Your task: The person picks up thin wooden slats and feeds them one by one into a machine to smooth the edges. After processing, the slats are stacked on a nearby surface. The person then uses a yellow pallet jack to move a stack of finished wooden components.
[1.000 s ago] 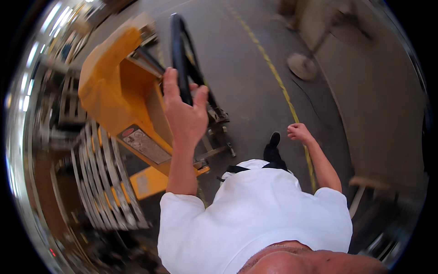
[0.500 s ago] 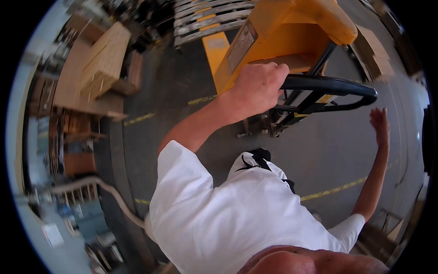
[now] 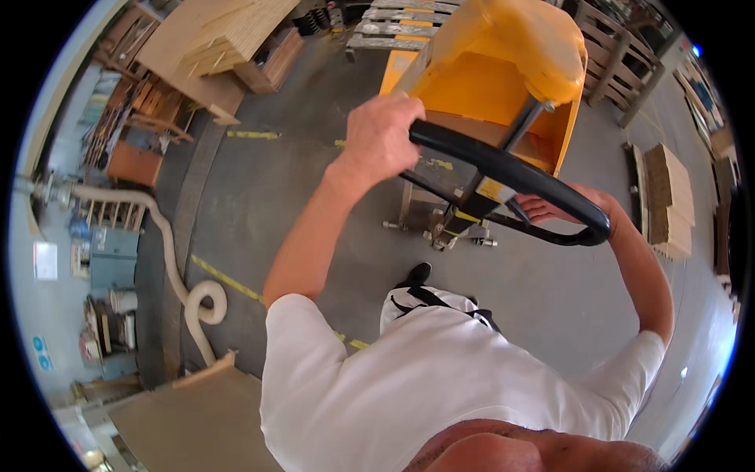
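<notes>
A yellow pallet truck (image 3: 503,79) stands in front of me on the grey concrete floor. Its black loop handle (image 3: 511,169) tilts toward me. My left hand (image 3: 381,138) is closed around the left end of that handle. My right hand (image 3: 550,208) reaches up to the handle's right side from underneath, partly hidden behind the black bar, with its fingers around the lower bar. A grey wooden pallet (image 3: 393,20) lies beyond the truck.
Stacked wood boards (image 3: 220,39) sit at the upper left and more board stacks (image 3: 668,200) at the right. A pale dust hose (image 3: 193,291) curls over the floor at the left. Yellow floor lines (image 3: 228,279) cross the concrete. A flat board (image 3: 197,417) lies at the lower left.
The view swung round and the truck now sits straight ahead. My right hand, free in the air before, has come onto the handle's right side. My left hand stays on the handle.
</notes>
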Tool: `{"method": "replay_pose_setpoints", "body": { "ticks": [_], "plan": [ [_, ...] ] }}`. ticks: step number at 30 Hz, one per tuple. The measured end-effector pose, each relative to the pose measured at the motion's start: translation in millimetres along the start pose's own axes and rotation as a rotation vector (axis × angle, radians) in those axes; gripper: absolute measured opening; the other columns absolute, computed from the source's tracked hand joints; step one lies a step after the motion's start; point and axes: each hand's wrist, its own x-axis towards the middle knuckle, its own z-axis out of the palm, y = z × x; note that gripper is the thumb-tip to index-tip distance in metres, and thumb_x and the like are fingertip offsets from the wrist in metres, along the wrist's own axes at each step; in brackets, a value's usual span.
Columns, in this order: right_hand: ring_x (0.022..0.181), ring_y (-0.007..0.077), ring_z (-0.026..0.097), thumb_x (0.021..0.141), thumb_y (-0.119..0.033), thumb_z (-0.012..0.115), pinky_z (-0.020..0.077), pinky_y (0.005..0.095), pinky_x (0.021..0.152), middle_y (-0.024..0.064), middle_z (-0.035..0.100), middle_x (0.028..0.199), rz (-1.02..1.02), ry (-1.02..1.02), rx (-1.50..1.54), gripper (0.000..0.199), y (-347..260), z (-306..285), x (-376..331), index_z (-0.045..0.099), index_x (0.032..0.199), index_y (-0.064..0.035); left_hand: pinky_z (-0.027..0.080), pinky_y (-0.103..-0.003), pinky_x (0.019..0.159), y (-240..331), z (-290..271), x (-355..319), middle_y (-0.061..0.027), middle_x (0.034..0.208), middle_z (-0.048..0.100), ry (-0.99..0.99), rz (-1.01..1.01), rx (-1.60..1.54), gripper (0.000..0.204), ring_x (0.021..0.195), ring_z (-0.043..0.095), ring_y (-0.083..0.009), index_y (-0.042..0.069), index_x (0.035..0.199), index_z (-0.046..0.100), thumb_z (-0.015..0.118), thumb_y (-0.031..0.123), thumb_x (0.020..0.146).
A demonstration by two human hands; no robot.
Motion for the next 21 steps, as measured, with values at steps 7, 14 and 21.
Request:
{"method": "replay_pose_setpoints", "body": {
  "ticks": [7, 14, 21],
  "plan": [
    [0.087, 0.0205, 0.067, 0.089, -0.075, 0.034, 0.0572, 0.0299, 0.069, 0.0155, 0.067, 0.095, 0.103, -0.285, -0.331, 0.083, -57, -4, -13, 0.059, 0.114, 0.0008, 0.047, -0.047, 0.074, 33, 6, -12, -0.0144, 0.085, 0.059, 0.074, -0.279, 0.291, 0.019, 0.088, 0.058, -0.0378, 0.009, 0.084, 0.061, 0.065, 0.0, 0.067],
    [0.056, 0.0125, 0.053, 0.077, -0.036, 0.073, 0.046, 0.0268, 0.056, 0.0023, 0.051, 0.061, 0.004, -0.1, -0.99, 0.036, -37, 37, -65, 0.057, 0.069, -0.0035, 0.046, -0.048, 0.077, 89, -5, -55, -0.0158, 0.086, 0.06, 0.08, -0.275, 0.365, 0.02, 0.088, 0.057, -0.0388, 0.006, 0.084, 0.061, 0.064, -0.002, 0.067],
    [0.063, 0.0231, 0.06, 0.076, -0.033, 0.069, 0.047, 0.0371, 0.062, 0.0098, 0.059, 0.071, -0.077, -0.092, -1.144, 0.041, 12, 72, -97, 0.063, 0.092, 0.0045, 0.044, -0.045, 0.077, 131, -10, -118, -0.0137, 0.089, 0.059, 0.107, -0.308, 0.386, 0.023, 0.09, 0.055, -0.0371, 0.006, 0.085, 0.056, 0.062, -0.007, 0.067]
  ]
}}
